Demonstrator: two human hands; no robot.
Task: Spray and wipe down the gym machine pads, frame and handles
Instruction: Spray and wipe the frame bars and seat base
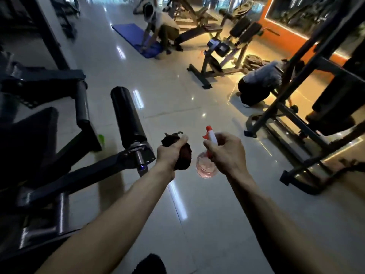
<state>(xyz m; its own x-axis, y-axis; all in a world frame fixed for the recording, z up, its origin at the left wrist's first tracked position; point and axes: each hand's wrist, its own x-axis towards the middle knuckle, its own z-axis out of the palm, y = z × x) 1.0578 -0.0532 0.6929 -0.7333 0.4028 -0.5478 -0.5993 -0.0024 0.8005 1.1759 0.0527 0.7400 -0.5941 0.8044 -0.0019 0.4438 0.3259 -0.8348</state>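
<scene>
The left hand (pixel 169 153) grips a bunched dark cloth (pixel 184 159), balled up small so it is ready to wipe. The right hand (pixel 224 152) curls round the neck of a spray bottle (pixel 206 167), fingers near the red trigger, with its pink liquid hanging below. Both are held out over the tiled floor (pixel 197 224), just right of the machine. Its black roller pad (pixel 126 113) stands near the cloth, and the dark frame arm (pixel 85 175) runs below it. The bottle likely sits beside the cloth so that spraying and wiping can follow closely.
</scene>
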